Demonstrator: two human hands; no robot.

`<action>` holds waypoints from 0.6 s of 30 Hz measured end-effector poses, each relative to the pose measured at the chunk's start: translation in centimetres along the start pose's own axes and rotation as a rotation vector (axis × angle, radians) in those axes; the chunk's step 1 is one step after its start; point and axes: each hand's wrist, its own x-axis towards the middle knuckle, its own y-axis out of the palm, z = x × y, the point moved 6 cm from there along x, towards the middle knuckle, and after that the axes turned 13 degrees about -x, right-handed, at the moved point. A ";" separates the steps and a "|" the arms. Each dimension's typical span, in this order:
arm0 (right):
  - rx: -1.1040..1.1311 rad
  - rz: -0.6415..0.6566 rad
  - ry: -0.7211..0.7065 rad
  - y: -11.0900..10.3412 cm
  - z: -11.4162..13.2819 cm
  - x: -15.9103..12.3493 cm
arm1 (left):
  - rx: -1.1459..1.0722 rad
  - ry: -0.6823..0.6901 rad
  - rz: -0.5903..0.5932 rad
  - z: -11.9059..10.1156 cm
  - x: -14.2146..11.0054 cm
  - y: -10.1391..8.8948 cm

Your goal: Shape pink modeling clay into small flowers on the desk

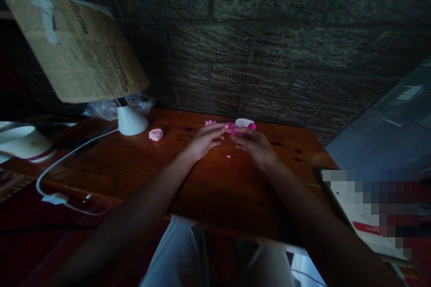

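Observation:
Above the wooden desk [208, 197], my left hand [207, 139] pinches a small pink piece of modelling clay [229, 126] between thumb and fingertips. My right hand [254, 143] meets it from the other side, its bent fingers closed on a bright magenta piece [235, 130] whose kind I cannot make out. Behind my left fingers lies more pink clay [210, 122]. A pale pink clay lump [156, 134] rests to the left, and a tiny pink crumb [228, 156] is just in front of my hands. A white item [244, 122] sits behind my right fingers.
At the left stands a lamp with a newspaper-print shade [90, 49] and a white base [131, 120]. Its white cord [63, 159] hangs over the desk's front edge. A white paper cup [25, 143] is farther left. A dark stone-block wall [232, 45] closes off the back.

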 end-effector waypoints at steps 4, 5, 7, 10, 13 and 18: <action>-0.002 -0.024 -0.030 0.3 0.5 -0.1 | 0.007 0.001 0.013 0.0 0.0 0.1; 0.002 -0.034 -0.042 0.3 0.6 -0.1 | 0.011 0.000 0.013 0.0 0.0 0.1; -0.003 -0.061 -0.064 0.2 0.6 0.0 | 0.021 -0.003 0.013 0.1 0.1 0.1; -0.049 -0.092 -0.092 -0.2 0.5 0.2 | 0.032 0.000 0.023 0.1 0.1 0.2; -0.081 -0.105 -0.111 -0.5 0.4 0.3 | 0.033 0.005 0.030 0.0 0.0 0.3; -0.084 -0.080 -0.143 -0.2 0.8 0.2 | 0.017 -0.002 0.006 0.1 0.0 0.1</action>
